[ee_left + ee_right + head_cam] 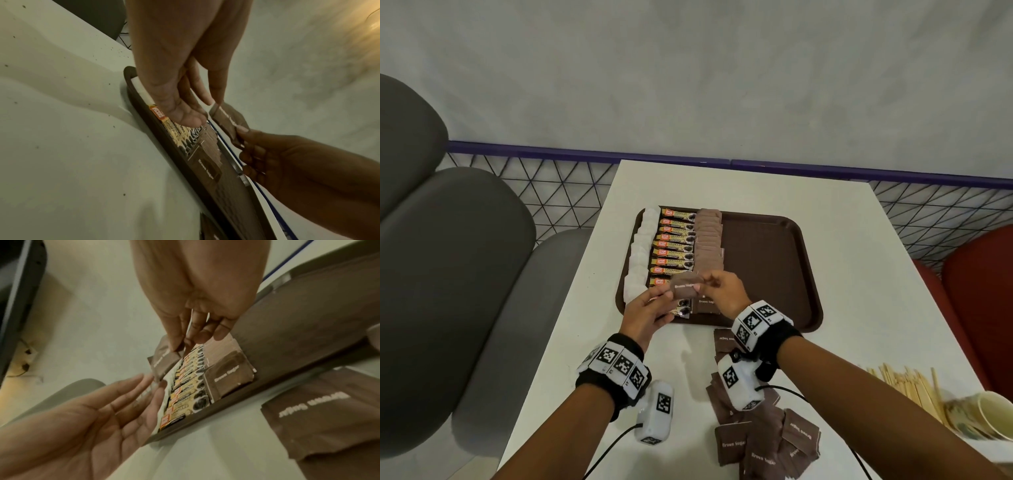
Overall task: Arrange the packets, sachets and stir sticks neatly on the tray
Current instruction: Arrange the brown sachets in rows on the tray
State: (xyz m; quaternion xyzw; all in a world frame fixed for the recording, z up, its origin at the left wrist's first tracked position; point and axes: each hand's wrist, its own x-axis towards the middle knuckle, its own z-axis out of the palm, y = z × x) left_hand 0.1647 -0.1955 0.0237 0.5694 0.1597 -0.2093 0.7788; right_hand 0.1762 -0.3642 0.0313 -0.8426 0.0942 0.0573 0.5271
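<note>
My right hand (709, 286) pinches one brown sugar packet (686, 287) by its right end, lifted just above the near left part of the brown tray (767, 260). My left hand (654, 305) is open, fingers straight, with its fingertips (217, 101) touching the packet's (228, 118) other end. On the tray lie three columns: white sachets (640, 253), coffee granule packets (674, 246) and brown sugar packets (709, 246). In the right wrist view my thumb and fingers (179, 345) clamp the packet (163, 360). Wooden stir sticks (914, 387) lie loose at the table's right edge.
Several loose brown sugar packets (767, 442) lie heaped on the white table (859, 274) near me, under my right forearm. A paper cup (986, 414) lies beside the sticks. The tray's right half is bare. Grey seats (448, 274) flank the left, a red seat (979, 274) the right.
</note>
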